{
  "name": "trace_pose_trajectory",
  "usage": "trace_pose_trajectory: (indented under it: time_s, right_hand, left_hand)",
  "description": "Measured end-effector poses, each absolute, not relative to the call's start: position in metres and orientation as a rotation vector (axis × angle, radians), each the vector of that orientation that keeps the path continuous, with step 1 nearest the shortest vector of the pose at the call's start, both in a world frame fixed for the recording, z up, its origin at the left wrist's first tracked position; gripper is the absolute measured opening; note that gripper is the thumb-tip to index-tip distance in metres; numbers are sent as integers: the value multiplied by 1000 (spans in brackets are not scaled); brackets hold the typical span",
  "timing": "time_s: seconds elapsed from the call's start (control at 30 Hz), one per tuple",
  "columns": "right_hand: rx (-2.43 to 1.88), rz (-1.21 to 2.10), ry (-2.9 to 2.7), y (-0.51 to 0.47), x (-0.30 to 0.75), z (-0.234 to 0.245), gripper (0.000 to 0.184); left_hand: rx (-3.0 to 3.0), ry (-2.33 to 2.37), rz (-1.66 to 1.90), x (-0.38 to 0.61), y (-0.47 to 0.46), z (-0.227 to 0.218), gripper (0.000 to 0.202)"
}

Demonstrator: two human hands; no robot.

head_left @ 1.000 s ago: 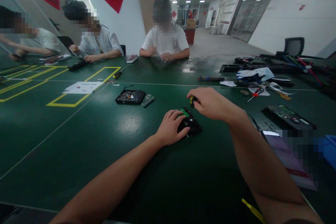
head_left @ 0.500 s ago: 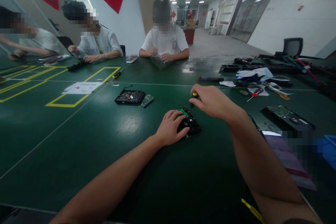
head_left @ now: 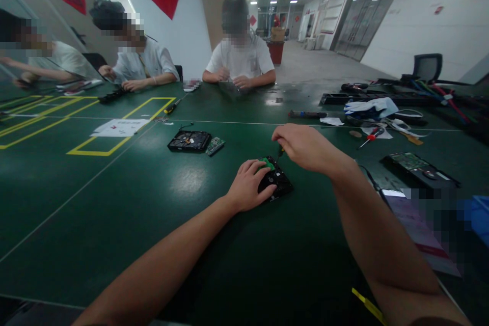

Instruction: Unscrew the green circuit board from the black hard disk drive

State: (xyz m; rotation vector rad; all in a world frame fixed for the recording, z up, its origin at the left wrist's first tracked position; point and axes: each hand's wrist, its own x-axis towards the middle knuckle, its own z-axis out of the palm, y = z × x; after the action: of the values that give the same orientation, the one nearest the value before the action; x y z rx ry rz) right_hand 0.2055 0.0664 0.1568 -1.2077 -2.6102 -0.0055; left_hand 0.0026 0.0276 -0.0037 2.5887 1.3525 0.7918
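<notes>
Left of the grip and a little beyond it, an open-topped black housing (head_left: 189, 140) holds metallic parts with small white and orange bits; a small circuit board (head_left: 216, 146) lies just beside it. Far to the right of the grip, a blue bin (head_left: 480, 214) is cut off by the edge of view, its inside hidden.

The right hand (head_left: 305, 145) is closed around the handle of a black and yellow screwdriver (head_left: 280, 151), whose thin shaft points down below the grip to a flat black drive (head_left: 280, 179); whether the tip sits in a screw is too small to tell. The left hand (head_left: 250, 184), on the near left side of that grip, lies spread over the drive, fingertips on its green board (head_left: 268, 163).

The drive is boxy and dark, and the green tabletop (head_left: 114, 204) under it is smooth and faintly glossy. Beyond the grip to the right lies a crumpled white fabric glove (head_left: 376, 107).
</notes>
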Motion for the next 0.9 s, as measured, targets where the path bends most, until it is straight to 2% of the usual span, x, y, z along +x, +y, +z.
trace_pose_trajectory:
  time_s: [0.33, 0.5, 0.73, 0.9]
  right_hand:
    - [-1280, -43, -2575, 61, 207, 159, 19]
    - [-1283, -91, -2567, 65, 208, 158, 22]
    - [-1127, -23, -2620, 64, 210, 160, 14]
    - [-1198, 14, -2632, 66, 210, 160, 13]
  left_hand:
    - [2577, 1342, 798, 2, 29, -6, 55]
    - [2582, 1344, 802, 2, 28, -4, 55]
    - [2585, 1346, 793, 2, 28, -3, 56]
    - [2588, 1351, 792, 2, 28, -3, 56]
